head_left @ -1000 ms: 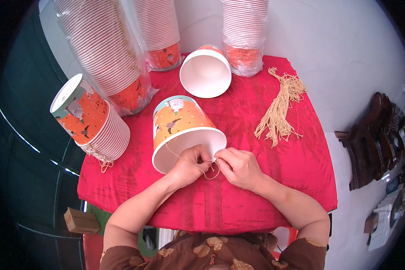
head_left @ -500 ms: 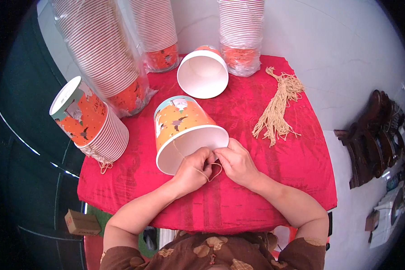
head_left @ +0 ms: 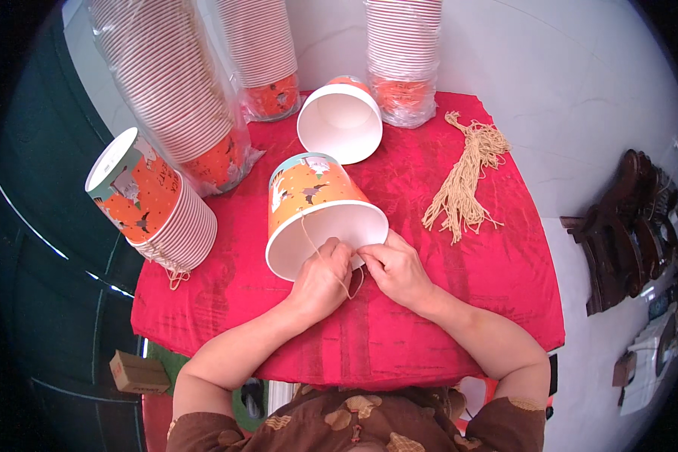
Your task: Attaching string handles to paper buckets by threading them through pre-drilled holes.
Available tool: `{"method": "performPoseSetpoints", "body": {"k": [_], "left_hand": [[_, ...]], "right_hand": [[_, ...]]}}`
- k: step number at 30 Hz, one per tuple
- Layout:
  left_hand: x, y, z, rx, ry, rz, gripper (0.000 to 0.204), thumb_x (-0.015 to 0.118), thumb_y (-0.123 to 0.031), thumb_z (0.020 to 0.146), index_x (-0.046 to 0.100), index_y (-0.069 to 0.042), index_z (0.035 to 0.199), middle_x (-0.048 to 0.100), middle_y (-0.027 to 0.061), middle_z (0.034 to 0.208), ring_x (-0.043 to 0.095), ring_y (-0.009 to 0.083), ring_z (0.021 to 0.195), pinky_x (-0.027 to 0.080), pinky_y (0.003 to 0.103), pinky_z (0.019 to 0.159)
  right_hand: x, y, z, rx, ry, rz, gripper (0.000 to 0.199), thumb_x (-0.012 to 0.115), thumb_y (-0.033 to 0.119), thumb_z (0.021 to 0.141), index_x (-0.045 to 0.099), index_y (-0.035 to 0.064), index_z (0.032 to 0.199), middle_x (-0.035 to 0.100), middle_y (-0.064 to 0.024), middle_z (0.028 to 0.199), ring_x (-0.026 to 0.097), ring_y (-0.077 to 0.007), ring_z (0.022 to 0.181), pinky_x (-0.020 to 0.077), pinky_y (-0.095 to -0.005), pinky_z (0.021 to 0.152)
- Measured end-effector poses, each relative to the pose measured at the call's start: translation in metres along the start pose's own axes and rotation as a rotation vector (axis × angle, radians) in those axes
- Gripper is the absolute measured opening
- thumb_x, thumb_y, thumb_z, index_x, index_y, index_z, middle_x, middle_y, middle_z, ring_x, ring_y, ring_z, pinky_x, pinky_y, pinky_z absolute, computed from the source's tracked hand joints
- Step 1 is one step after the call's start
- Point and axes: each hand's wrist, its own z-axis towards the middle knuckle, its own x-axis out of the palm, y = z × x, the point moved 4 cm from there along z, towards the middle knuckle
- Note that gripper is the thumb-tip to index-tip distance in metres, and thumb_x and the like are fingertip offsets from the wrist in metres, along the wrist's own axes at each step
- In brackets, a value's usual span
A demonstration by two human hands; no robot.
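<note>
An orange paper bucket (head_left: 309, 197) with cartoon animal prints lies on its side on the red cloth, its white mouth facing me. A thin beige cord (head_left: 313, 242) runs from the upper rim, across the back of my left hand, and loops up to the lower right rim. My left hand (head_left: 322, 280) is closed just inside the mouth, fingertips pinching the cord. My right hand (head_left: 399, 273) is closed at the right rim, thumb and fingers gripping the bucket's edge close to the left fingertips. The cord's end is hidden between the fingers.
Another white-lined bucket (head_left: 340, 124) lies behind. A nested stack of buckets (head_left: 177, 226) with cords hanging from it leans at the left. Tall plastic-wrapped stacks (head_left: 162, 83) stand along the back. A bundle of beige cords (head_left: 463, 177) rests at the right on the red tablecloth (head_left: 497, 294).
The bucket has shifted slightly up and to the right, its mouth turned more toward me. My left fingers have moved closer to the right ones, and the cord loop is narrower.
</note>
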Motion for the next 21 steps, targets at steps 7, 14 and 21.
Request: {"method": "performPoseSetpoints", "body": {"k": [7, 14, 21], "left_hand": [[0.0021, 0.0002, -0.0022, 0.025, 0.031, 0.188, 0.016, 0.063, -0.003, 0.082, 0.050, 0.000, 0.091, 0.058, 0.0214, 0.083, 0.062, 0.0406, 0.073, 0.051, 0.049, 0.063], [0.0035, 0.0089, -0.0030, 0.038, 0.076, 0.126, 0.018, 0.063, -0.005, 0.084, 0.049, -0.001, 0.095, 0.060, 0.0203, 0.080, 0.063, 0.0398, 0.073, 0.051, 0.048, 0.064], [0.0042, 0.0074, -0.0021, 0.080, 0.049, 0.093, 0.016, 0.059, -0.009, 0.088, 0.048, 0.000, 0.095, 0.061, 0.0211, 0.083, 0.064, 0.0387, 0.074, 0.052, 0.047, 0.062]], "right_hand": [[-0.0002, -0.0019, -0.0010, -0.025, -0.002, -0.001, 0.014, 0.066, -0.001, 0.080, 0.069, -0.0028, 0.094, 0.062, -0.0198, 0.092, 0.062, -0.0365, 0.089, 0.0517, -0.0438, 0.078], [0.0006, -0.0029, -0.0013, -0.009, 0.040, -0.026, 0.021, 0.064, -0.001, 0.081, 0.068, -0.0021, 0.102, 0.059, -0.0192, 0.093, 0.061, -0.0363, 0.092, 0.0511, -0.0442, 0.080], [0.0053, 0.0020, -0.0013, -0.030, 0.161, -0.045, 0.023, 0.062, 0.000, 0.082, 0.063, -0.0005, 0.105, 0.057, -0.0212, 0.101, 0.059, -0.0385, 0.097, 0.0501, -0.0466, 0.082]]}}
